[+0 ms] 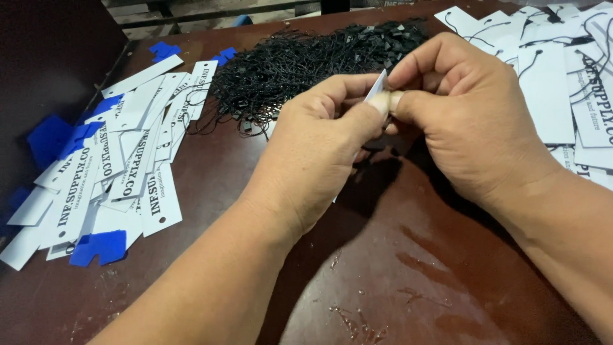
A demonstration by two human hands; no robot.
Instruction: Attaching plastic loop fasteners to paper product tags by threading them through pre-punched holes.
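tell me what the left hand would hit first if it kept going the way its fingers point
Probably the right hand: the left hand points up and right, with its fingertips already against the white card tag pinched between both hands. Depth is hard to judge.

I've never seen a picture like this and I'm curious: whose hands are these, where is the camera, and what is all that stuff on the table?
The camera sits on a person's head and looks down, so you see their own two hands. The left hand and right hand meet in the middle and together pinch one small white card tag between the fingertips. They work over a dark brown table. On the left lies a heap of white card tags with some blue pieces. Behind the hands is a tangle of thin black strings. On the right, more white tags already have strings on them.
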